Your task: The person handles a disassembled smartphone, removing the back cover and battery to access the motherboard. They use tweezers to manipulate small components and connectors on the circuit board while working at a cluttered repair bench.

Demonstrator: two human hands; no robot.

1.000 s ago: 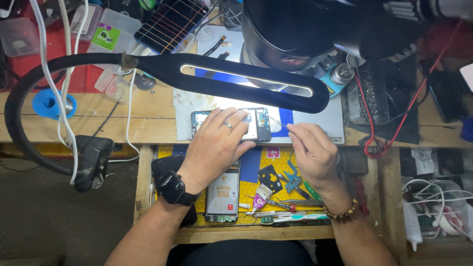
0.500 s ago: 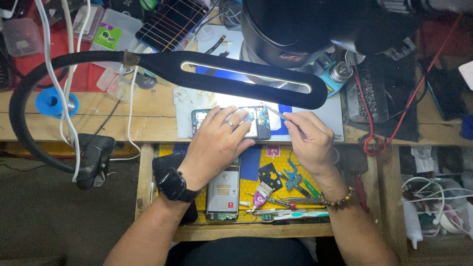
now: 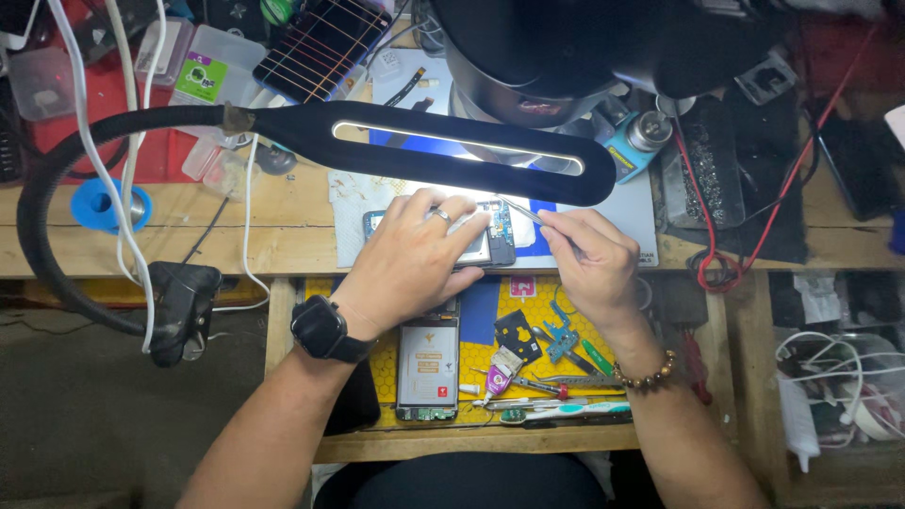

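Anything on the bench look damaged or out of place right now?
The phone under the left hand lies opened, its circuit board exposed; the right hand holds tweezers to it. Loose parts and tools clutter the yellow mat; nothing looks spilled.

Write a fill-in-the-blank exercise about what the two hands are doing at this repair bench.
1. The left hand presses flat on an opened ____ lying on the work mat.
2. The right hand holds thin metal ____, their tips at the phone.
3. On the left wrist sits a black ____.
4. A lit ____ on a black flexible arm hangs just above both hands.

Missing words: phone; tweezers; watch; lamp
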